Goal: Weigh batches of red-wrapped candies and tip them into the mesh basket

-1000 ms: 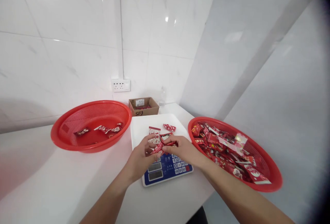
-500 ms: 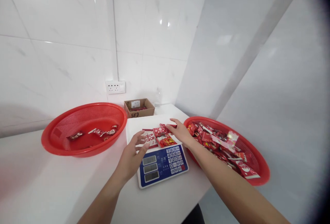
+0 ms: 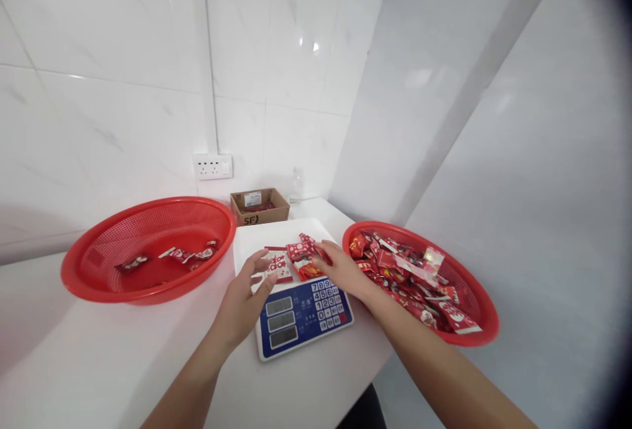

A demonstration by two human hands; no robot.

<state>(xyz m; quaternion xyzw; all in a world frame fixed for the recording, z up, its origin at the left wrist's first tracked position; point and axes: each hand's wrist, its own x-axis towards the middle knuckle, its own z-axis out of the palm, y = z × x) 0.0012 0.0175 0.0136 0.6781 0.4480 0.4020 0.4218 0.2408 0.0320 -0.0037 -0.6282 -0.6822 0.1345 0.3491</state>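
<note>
A white weighing scale (image 3: pixel 247 238) with a blue keypad panel (image 3: pixel 302 314) sits between two red baskets. Several red candy packets (image 3: pixel 296 259) lie on its platform. My left hand (image 3: pixel 244 301) hovers open over the platform's near left edge, fingers spread, next to a red and white packet (image 3: pixel 276 263). My right hand (image 3: pixel 343 271) rests with its fingers stretched flat against the packets on the right side of the pile. Neither hand holds anything.
The red mesh basket on the left (image 3: pixel 148 218) holds a few packets. The red basket on the right (image 3: pixel 474 304) is heaped with several packets. A small cardboard box (image 3: pixel 259 207) stands behind the scale, under a wall socket (image 3: pixel 212 166). The white counter ends just below the scale.
A second ago both hands pinched packets together over the keypad. They have let go and spread apart, the right reaching to the far packets then drawing back. The view shifted right.
</note>
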